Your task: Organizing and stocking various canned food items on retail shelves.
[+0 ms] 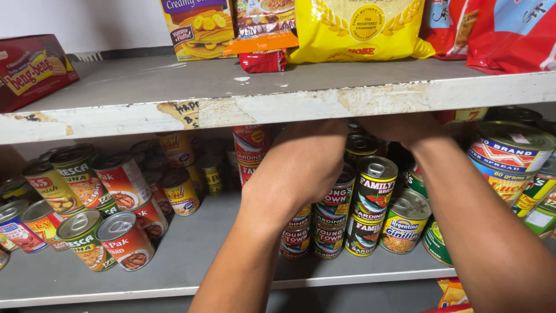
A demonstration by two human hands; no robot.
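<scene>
Both of my arms reach into the lower shelf [191, 249] among stacked tin cans. My left hand [313, 152] is under the edge of the upper shelf [278, 107], just above a stack of dark sardine cans [333, 214]; its fingers are hidden behind the shelf edge. My right hand [411, 128] reaches deeper, behind a dark green sardine can with a pull tab [373, 188]; its fingers are hidden too. Whether either hand holds a can cannot be seen.
Red and orange tuna cans [119, 232] lie and stand in a heap at the left. Larger spread cans [509, 153] stack at the right. On the upper shelf stand a yellow bag [359, 29], a pancake mix box [200, 26], red packets [509, 32] and a red box [32, 66].
</scene>
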